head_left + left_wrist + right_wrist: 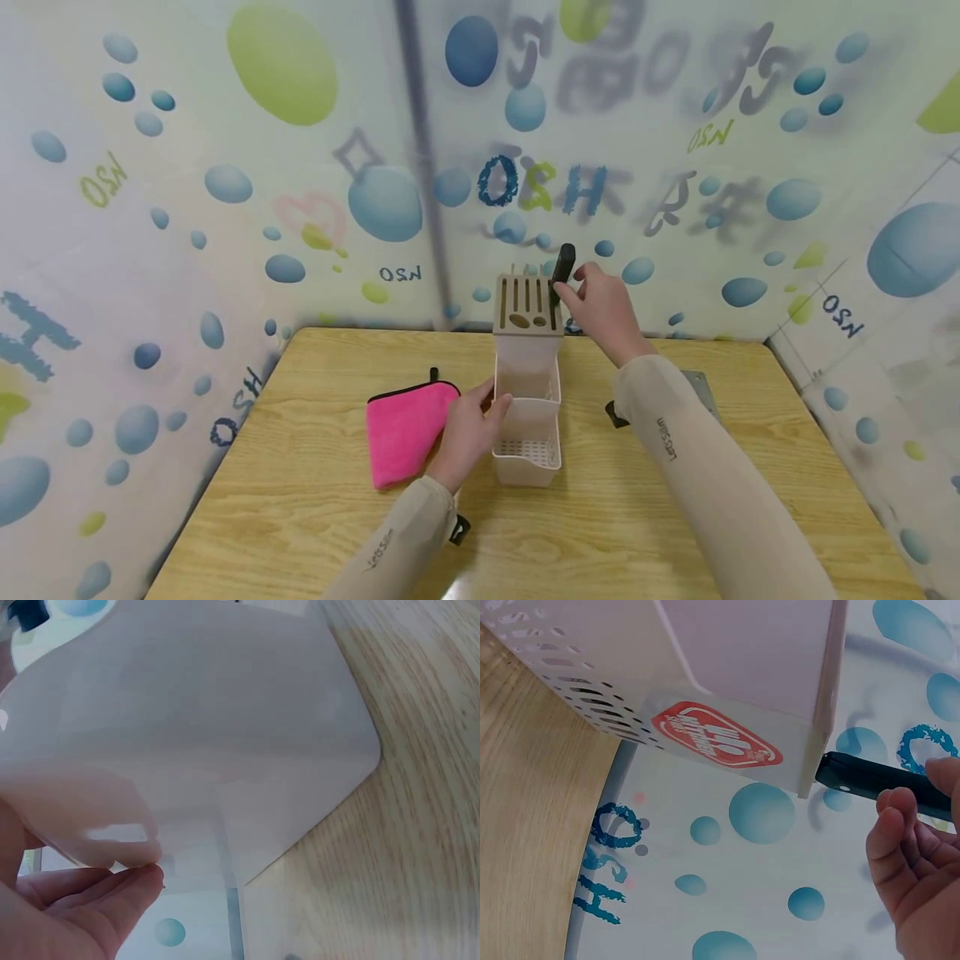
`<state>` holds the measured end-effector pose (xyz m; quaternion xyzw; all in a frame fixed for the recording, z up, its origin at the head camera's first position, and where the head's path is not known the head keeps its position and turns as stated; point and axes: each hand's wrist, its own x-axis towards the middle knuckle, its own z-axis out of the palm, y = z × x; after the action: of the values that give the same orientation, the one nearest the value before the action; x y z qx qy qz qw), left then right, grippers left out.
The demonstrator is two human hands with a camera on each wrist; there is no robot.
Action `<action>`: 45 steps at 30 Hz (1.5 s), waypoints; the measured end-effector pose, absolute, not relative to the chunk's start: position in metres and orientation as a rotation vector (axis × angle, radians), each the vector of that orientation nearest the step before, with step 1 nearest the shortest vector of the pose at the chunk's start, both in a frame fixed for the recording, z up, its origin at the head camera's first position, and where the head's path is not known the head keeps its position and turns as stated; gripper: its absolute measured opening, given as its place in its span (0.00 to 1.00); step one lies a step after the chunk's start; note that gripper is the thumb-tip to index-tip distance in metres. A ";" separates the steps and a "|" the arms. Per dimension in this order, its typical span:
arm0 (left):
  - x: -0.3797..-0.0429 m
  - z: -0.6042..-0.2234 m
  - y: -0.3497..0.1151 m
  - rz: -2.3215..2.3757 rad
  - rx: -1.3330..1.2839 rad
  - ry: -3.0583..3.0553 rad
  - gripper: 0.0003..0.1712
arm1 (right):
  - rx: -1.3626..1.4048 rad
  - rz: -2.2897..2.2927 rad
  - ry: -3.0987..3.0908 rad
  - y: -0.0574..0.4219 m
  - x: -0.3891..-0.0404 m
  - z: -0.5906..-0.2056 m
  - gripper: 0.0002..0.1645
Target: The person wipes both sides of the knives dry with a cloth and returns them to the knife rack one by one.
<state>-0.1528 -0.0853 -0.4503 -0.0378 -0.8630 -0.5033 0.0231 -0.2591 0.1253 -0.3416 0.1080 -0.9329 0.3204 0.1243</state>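
Note:
A white plastic utensil holder (527, 354) stands upright on the table, with a brown slotted top (528, 327) and two open-fronted bins below. My left hand (471, 429) grips its left side around the middle, thumb near the rim between the bins. In the left wrist view, the fingers (112, 904) touch the holder's smooth white wall (202, 742). At the top, my right hand (603, 308) pinches the black handle of a knife (564, 262). That handle rises from the rightmost slot, and its blade is hidden. The right wrist view shows the handle (877, 778) right at the holder's top edge.
Left of the holder lies a pink cloth pouch (405, 429) with a black zip edge. A flat grey object (701, 390) is partly covered by the right sleeve. A patterned wall (480, 125) stands behind the wooden table (300, 517). A red sticker (716, 735) marks the holder's side.

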 end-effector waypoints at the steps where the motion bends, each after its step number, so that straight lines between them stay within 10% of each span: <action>1: -0.152 -0.450 -0.085 -1.559 -0.109 -2.672 0.28 | 0.319 0.944 -2.722 0.128 -0.257 -0.343 0.24; 45: -0.126 -0.464 -0.170 -0.914 -0.088 -2.825 0.34 | 0.211 0.986 -2.595 0.237 -0.137 -0.417 0.16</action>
<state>-0.1264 -0.1697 -0.4643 -0.0296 -0.9476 -0.3066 0.0853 -0.1366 0.2367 -0.4173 0.0744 -0.9172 0.3485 0.1779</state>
